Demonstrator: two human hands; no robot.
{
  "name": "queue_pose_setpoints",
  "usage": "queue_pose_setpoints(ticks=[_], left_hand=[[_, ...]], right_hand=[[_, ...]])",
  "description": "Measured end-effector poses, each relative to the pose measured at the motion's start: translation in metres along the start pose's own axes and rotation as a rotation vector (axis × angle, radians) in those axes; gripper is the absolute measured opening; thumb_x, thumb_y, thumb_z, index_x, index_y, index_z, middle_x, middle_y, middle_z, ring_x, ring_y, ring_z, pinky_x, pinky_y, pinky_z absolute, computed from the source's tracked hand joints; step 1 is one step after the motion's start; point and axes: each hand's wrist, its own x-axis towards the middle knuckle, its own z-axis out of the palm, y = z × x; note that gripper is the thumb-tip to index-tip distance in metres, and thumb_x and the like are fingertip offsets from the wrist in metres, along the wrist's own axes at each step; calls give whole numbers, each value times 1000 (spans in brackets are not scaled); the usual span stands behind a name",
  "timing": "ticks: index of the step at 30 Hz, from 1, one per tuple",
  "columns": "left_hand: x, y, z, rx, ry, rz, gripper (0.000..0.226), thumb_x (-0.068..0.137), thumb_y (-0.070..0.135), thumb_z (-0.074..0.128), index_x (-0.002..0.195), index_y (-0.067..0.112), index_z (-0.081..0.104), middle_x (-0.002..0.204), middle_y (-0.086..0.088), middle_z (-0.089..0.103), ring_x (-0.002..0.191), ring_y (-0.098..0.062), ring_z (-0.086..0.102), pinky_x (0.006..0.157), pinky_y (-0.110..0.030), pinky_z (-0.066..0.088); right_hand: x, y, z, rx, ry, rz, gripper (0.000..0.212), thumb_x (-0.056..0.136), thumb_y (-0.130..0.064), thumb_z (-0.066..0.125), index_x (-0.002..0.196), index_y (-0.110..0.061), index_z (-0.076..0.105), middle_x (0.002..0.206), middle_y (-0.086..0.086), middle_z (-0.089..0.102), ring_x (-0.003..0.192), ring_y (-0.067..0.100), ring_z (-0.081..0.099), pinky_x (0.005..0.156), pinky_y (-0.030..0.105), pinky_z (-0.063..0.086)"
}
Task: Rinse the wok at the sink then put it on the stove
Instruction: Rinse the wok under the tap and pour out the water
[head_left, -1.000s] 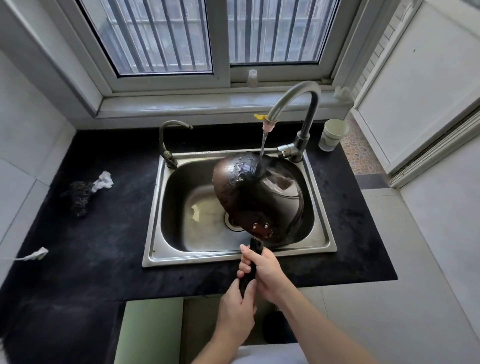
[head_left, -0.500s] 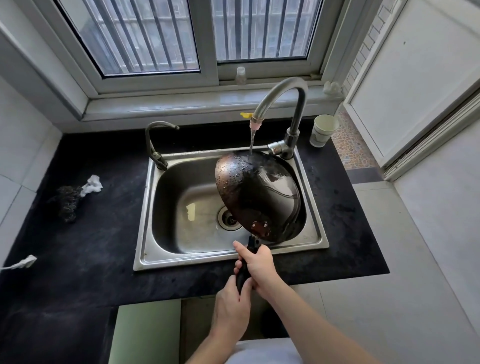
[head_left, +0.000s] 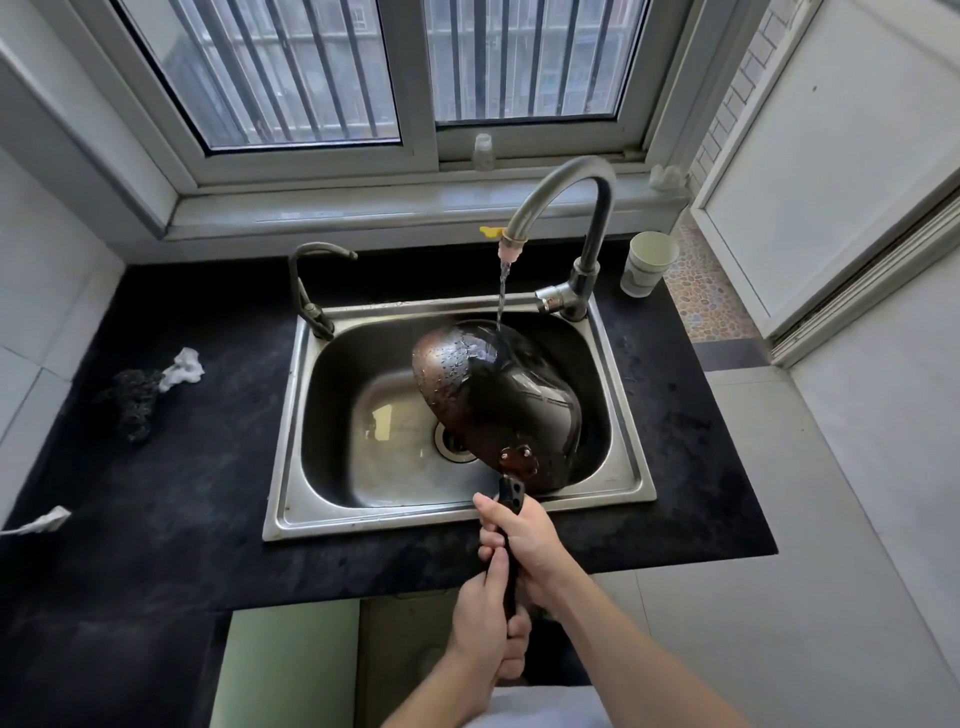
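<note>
A dark wok (head_left: 498, 400) hangs bottom-up over the steel sink (head_left: 291, 447), tilted with its rim facing down and right. Water from the tall curved faucet (head_left: 571, 182) runs onto the top of its wet outer shell. Both hands grip the black handle (head_left: 511, 493) at the sink's front edge. My right hand (head_left: 524, 540) holds it nearer the wok. My left hand (head_left: 483, 623) holds the handle's end, closer to me. The stove is out of view.
A small second tap (head_left: 311, 291) stands at the sink's back left. A paper cup (head_left: 647, 262) sits right of the faucet. A dark scrubber (head_left: 132, 400) and a white rag (head_left: 182, 366) lie on the black counter (head_left: 156, 493) to the left.
The wok has stayed under the running water, turning slightly so the stream lands further across its shell. The camera view drifted a little. Both hands keep their grip.
</note>
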Motion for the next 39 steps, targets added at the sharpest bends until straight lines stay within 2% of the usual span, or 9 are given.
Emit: queue_pose_setpoints(ticks=[5, 9, 13, 16, 20, 24, 30, 35, 39], left_hand=[[6, -3, -7, 164, 79, 224, 45, 100, 44, 37, 79, 8, 53, 49, 0, 41, 37, -11, 33, 38, -23, 25], [17, -15, -12, 254, 137, 320, 47, 98, 44, 39, 83, 7, 62, 58, -2, 53, 47, -14, 44, 52, -36, 33], [11, -16, -15, 340, 191, 364, 39, 99, 42, 39, 88, 16, 65, 62, 1, 60, 50, -10, 52, 52, -32, 40], [3, -13, -15, 405, 259, 446, 34, 100, 40, 39, 87, 18, 63, 62, 3, 60, 53, -6, 56, 54, -25, 43], [0, -10, -14, 435, 291, 500, 32, 99, 41, 41, 86, 20, 61, 61, 3, 61, 60, -11, 57, 62, -31, 46], [0, -11, -11, 429, 279, 507, 32, 98, 43, 40, 87, 20, 61, 63, 4, 60, 62, -12, 56, 63, -33, 46], [1, -13, -7, 472, 317, 525, 29, 97, 45, 40, 93, 25, 60, 83, 3, 67, 78, -12, 64, 70, -31, 54], [6, -17, -2, 442, 291, 476, 29, 96, 48, 41, 98, 28, 61, 93, 4, 70, 89, -10, 67, 82, -40, 58], [10, -19, 2, 438, 274, 449, 39, 90, 60, 38, 97, 28, 61, 90, -1, 70, 86, -18, 68, 78, -43, 56]], right_hand=[[2, -9, 4, -31, 94, 51, 31, 91, -17, 74, 71, -9, 51, 57, 3, 49, 50, 16, 53, 55, 34, 54], [-1, -8, 11, -207, 212, 61, 34, 87, -22, 79, 97, -3, 52, 62, 5, 57, 50, 16, 59, 58, 34, 58], [-2, -5, 14, -205, 193, 84, 33, 91, -22, 73, 106, -4, 49, 61, 7, 56, 48, 16, 58, 53, 29, 55], [-4, -6, 18, -101, 138, 65, 19, 94, -11, 66, 95, -5, 49, 56, 4, 50, 46, 14, 51, 49, 29, 51], [-5, -9, 21, -11, 71, 40, 22, 95, -5, 63, 79, -9, 48, 57, 2, 48, 46, 13, 47, 49, 30, 48], [-7, -11, 19, 39, 43, 36, 24, 95, -3, 62, 76, -11, 49, 58, 2, 48, 46, 13, 46, 49, 30, 47], [-9, -13, 14, 90, 11, 49, 27, 94, -3, 63, 74, -13, 48, 59, 2, 46, 47, 13, 45, 50, 30, 47], [-10, -14, 6, 85, 1, 57, 27, 95, -4, 62, 73, -13, 49, 59, 2, 46, 46, 12, 45, 50, 29, 47], [-12, -16, 2, 96, -9, 67, 26, 96, -4, 62, 75, -13, 49, 60, 2, 46, 46, 12, 46, 50, 28, 48]])
